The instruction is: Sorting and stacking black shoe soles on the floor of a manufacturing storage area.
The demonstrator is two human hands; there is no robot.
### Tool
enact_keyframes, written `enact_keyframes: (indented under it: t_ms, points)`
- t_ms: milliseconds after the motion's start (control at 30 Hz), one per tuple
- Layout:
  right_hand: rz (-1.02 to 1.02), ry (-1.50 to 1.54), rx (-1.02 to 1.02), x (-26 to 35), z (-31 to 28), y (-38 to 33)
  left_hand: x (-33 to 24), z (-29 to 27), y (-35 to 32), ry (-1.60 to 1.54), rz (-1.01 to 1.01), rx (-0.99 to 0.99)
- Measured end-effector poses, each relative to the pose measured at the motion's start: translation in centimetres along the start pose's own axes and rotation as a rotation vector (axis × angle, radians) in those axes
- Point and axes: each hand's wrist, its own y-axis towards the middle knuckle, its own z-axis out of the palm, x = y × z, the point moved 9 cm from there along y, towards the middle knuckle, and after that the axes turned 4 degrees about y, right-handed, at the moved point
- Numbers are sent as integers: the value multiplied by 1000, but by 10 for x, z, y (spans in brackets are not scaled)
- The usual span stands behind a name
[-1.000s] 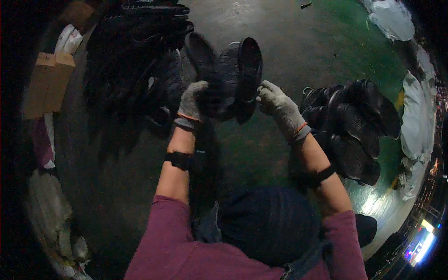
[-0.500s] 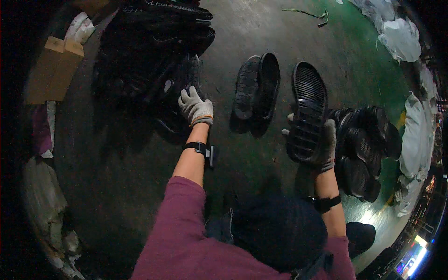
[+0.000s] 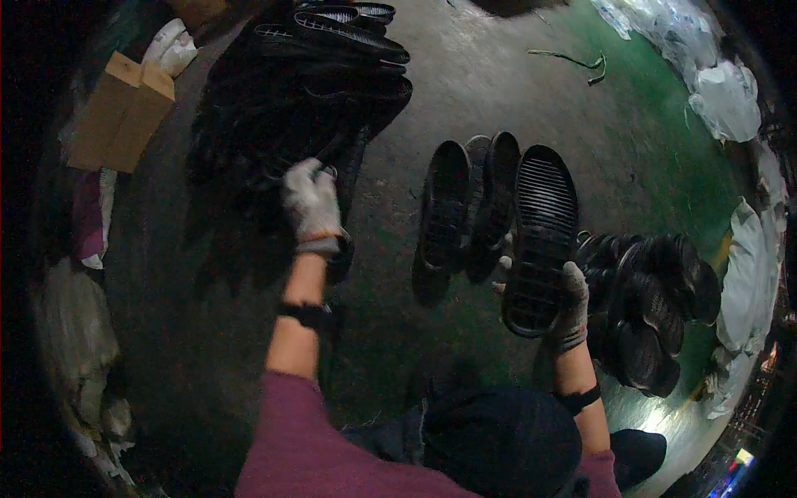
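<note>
My right hand [image 3: 571,300], in a pale work glove, grips a black shoe [image 3: 540,236] from behind, its ribbed sole turned up toward me. Just left of it a pair of black shoes [image 3: 463,207] lies on the dark floor. My left hand [image 3: 311,202], also gloved, reaches into a big heap of black shoes and soles [image 3: 290,100] at the upper left; its fingers curl at the heap's edge, and whether they grip anything is hidden.
A second pile of black shoes [image 3: 652,311] sits at the right, beside the shoe I hold. A brown cardboard box [image 3: 120,112] and pale bags [image 3: 170,46] lie at the far left. White sacks [image 3: 722,95] line the green floor edge at the right.
My hands have parted. The pair of shoes was set down on the floor. My right hand picked up a single shoe at the right pile and my left hand moved left to the heap.
</note>
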Motion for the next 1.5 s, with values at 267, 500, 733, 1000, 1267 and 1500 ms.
enact_keyframes:
  t_ms: [267, 500, 733, 1000, 1267, 1500]
  points:
    - [66, 100, 12, -17, 3, 12, 55, -14, 138, 901, -258, 272]
    - [11, -1, -26, -3, -9, 13, -46, 106, -17, 714, 468, 673]
    - [87, 15, 12, -26, 1, 6, 5, 113, 14, 1015, 464, 520]
    - [110, -97, -88, -20, -29, -22, -27, 93, 38, 1105, 281, 520]
    - [4, 70, -21, -2, 7, -22, -1, 76, 58, 771, 23, 567]
    - [-334, -447, -72, 35, 68, -6, 10, 106, -11, -733, -634, 719]
